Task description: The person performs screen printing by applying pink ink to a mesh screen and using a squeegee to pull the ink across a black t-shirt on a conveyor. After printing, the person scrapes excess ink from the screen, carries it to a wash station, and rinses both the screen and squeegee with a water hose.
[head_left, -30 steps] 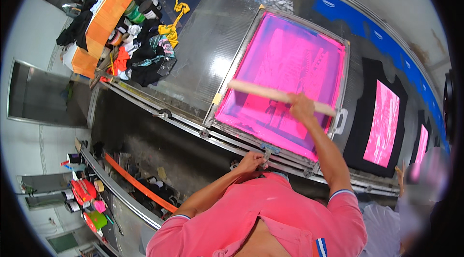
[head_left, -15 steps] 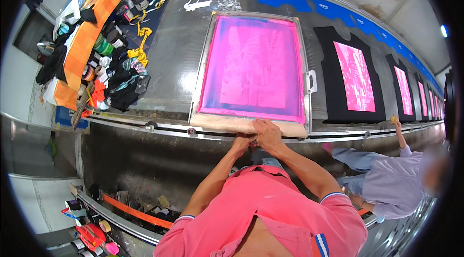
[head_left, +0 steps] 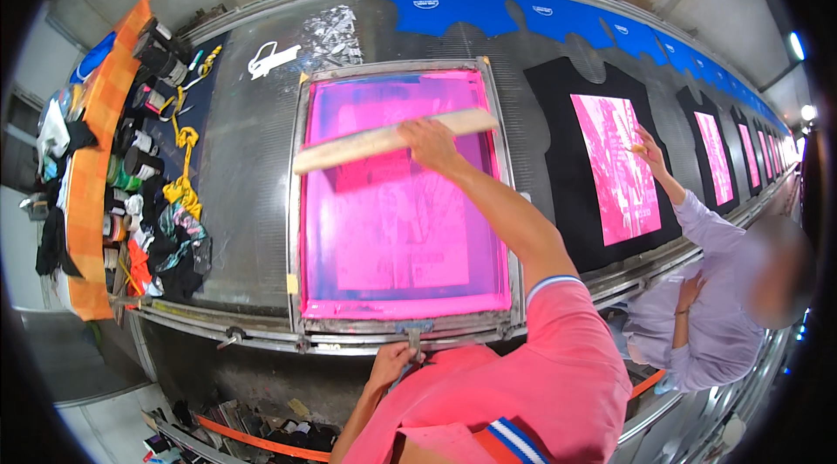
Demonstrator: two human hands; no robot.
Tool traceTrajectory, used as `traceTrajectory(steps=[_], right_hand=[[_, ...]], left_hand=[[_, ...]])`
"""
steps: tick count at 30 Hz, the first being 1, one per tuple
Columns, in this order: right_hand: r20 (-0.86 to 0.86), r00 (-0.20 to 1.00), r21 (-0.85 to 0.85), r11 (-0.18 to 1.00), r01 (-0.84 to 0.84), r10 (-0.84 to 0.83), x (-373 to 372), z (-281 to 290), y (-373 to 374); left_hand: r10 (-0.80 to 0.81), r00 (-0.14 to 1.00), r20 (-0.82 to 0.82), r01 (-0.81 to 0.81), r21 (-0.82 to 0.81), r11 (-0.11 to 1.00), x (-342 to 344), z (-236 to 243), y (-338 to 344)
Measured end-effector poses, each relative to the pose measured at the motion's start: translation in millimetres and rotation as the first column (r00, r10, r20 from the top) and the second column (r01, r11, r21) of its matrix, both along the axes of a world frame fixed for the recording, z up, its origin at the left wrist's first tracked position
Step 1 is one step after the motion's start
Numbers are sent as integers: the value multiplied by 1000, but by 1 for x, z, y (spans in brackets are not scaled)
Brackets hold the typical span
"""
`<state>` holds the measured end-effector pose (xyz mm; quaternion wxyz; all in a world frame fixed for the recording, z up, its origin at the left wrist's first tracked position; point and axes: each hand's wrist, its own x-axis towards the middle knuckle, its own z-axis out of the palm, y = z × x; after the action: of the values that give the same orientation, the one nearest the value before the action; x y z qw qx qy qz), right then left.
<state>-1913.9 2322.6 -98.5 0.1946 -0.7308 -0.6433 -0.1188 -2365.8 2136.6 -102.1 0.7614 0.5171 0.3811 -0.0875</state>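
A silk screen [head_left: 405,233] with a metal frame lies flat on the long dark printing table in front of me, its mesh smeared with bright pink ink. Across the far half of the mesh, slightly slanted, is a squeegee with a long pale wooden handle [head_left: 349,148]. My right hand [head_left: 429,146] is closed over the middle of that handle, my arm stretched over the screen. Down at the screen's near edge, my left hand [head_left: 392,364] is closed at a small metal bracket [head_left: 413,338] on the frame. Its fingertips are partly hidden.
To the right, black shirt panels [head_left: 558,163] with pink prints lie in a row. A co-worker's hand [head_left: 648,154] reaches over the nearest. Blue fabric pieces [head_left: 453,10] line the far side. Ink tubs [head_left: 139,163], rags and an orange board [head_left: 96,202] crowd the left end.
The squeegee has moved from the screen's near edge to its far half, in my right hand. My left hand has moved to the metal bracket. The co-worker now reaches over the nearest shirt.
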Motion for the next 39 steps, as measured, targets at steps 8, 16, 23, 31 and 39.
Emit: traceTrajectory(steps=[8, 16, 23, 31, 39], right_hand=[[-15, 995, -22, 995, 99, -99, 119, -41, 101], [-159, 958, -238, 951, 196, -238, 89, -16, 96], [-242, 925, -367, 910, 191, -292, -70, 24, -50], [-329, 924, -279, 955, 102, -194, -241, 35, -223], [-248, 960, -80, 990, 113, -130, -299, 43, -288]], left_hand=[[117, 978, -175, -141, -133, 981, -13, -8, -7], [100, 968, -232, -127, -107, 986, 6, 19, 4], [4, 998, -59, -1, 47, 999, 13, 26, 12], [94, 981, 168, -97, 11, 995, 1, -23, 3], [278, 918, 283, -254, -119, 960, 15, -83, -1]])
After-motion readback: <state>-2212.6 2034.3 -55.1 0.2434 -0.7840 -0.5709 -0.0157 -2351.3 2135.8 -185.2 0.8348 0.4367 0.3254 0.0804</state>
